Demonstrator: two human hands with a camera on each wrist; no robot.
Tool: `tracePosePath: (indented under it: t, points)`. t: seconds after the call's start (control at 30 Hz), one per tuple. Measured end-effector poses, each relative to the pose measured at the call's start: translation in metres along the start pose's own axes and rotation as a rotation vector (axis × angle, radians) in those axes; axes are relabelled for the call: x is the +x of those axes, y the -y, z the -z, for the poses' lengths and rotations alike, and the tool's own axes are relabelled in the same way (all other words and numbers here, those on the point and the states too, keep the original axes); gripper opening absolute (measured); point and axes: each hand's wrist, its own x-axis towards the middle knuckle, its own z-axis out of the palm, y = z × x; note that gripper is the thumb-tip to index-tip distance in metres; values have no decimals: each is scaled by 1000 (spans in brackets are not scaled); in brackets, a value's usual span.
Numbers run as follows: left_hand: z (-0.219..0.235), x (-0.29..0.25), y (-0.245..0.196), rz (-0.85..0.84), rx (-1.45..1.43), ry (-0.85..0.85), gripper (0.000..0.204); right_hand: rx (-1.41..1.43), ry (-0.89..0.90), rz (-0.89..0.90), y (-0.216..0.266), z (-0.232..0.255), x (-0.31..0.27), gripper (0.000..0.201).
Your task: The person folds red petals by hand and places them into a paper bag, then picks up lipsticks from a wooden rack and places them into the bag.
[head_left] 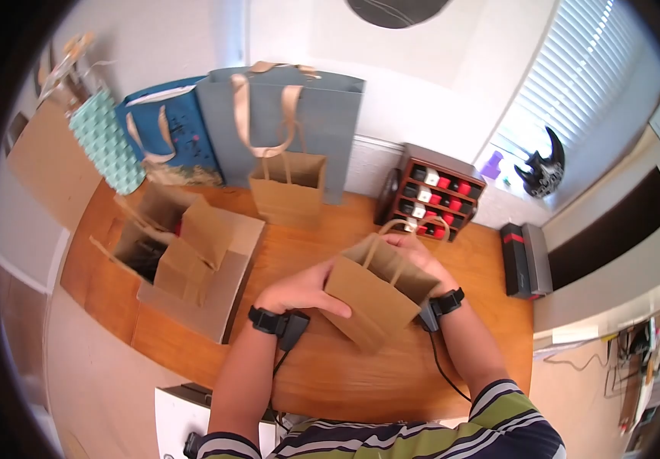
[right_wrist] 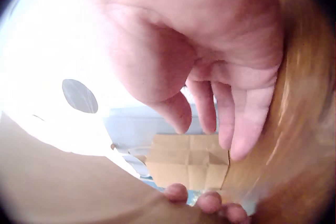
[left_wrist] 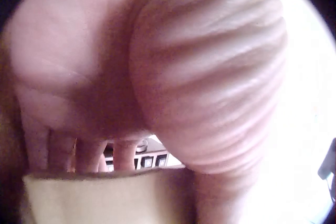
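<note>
A small brown paper bag [head_left: 372, 306] with twisted paper handles hangs tilted over the table in front of the body. My left hand [head_left: 299, 291] grips its left side, thumb across the near face and the other fingers behind. In the left wrist view, the bag's edge [left_wrist: 110, 195] lies between thumb and fingers. Behind the bag's far right side is my right hand [head_left: 419, 256], its fingers partly hidden in the head view. The right wrist view shows the right hand [right_wrist: 220, 61] with loosely bent fingers and nothing between them; the left hand's fingertips [right_wrist: 209, 202] show below.
Another brown paper bag [head_left: 288, 195] stands before a grey gift bag [head_left: 330, 130] and a blue one [head_left: 184, 134]. On the left, open brown bags [head_left: 184, 268] sit on flat cardboard [head_left: 236, 268]. A wooden rack [head_left: 441, 157] of small red, black and white items stands behind.
</note>
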Motion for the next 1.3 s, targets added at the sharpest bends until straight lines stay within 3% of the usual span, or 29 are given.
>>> tracePosePath:
  t: [0.1,0.17,0.23,0.63,0.73,0.8,0.87,0.9,0.97,1.1,1.2,1.3]
  points:
    - [-2,3,5,-47,-99,-200,100,217,-158,64,0,26,-29,27]
    - [-3,10,8,-92,-144,-301,100,363,-79,116,-8,60,-39,25]
    - [-7,16,12,-125,-132,-353,100,454,-97,122,-8,65,-46,26]
    - [-20,25,21,-239,358,-369,101,347,68,179,-7,46,-49,41]
    - [-30,25,14,-266,316,-396,99,353,43,125,-3,50,-49,44]
    - [-34,29,17,-391,307,-355,95,375,56,139,-7,53,-45,44]
    - [-38,31,26,-502,226,-341,67,423,88,133,-11,57,-41,44]
    - [-36,35,29,-563,164,-344,43,444,101,138,-10,58,-38,44]
    - [-33,40,33,-628,52,-329,23,471,130,143,-10,61,-36,43]
    - [-22,42,37,-606,42,-261,26,456,148,123,-9,66,-31,44]
    - [-43,42,36,-578,225,-396,40,478,145,108,-10,66,-30,44]
    - [-40,45,39,-627,224,-384,40,500,145,110,-11,65,-30,43]
